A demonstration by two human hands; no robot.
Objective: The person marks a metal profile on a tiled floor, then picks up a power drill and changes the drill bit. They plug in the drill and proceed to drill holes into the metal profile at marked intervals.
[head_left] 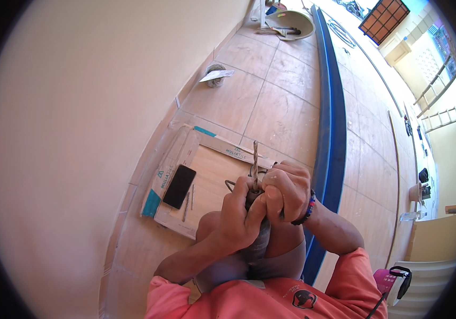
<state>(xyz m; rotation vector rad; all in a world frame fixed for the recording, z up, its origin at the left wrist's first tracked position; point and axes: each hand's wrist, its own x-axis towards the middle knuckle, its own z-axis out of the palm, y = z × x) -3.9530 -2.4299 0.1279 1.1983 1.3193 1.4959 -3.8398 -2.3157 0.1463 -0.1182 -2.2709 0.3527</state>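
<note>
A power drill (pixel 260 242) stands between my knees with its nose pointing away from me; much of its body is hidden by my hands and legs. From its chuck sticks a long twist drill bit (pixel 255 158). My left hand (pixel 236 211) is closed around the chuck from the left. Pressed against it from the right, my right hand (pixel 290 187) is also closed at the chuck; any small key inside its fingers is hidden. A black phone (pixel 179 186) lies beyond my left forearm on a flat tile carton (pixel 222 151), beside two thin drill bits (pixel 187 205).
A long blue metal beam (pixel 332 117) runs along the tiled floor to my right. Near the left wall sits a wire roll (pixel 215 80) with paper on it. A basin (pixel 297 21) holding tools stands far ahead. Wooden ladders (pixel 440 87) lean at the far right.
</note>
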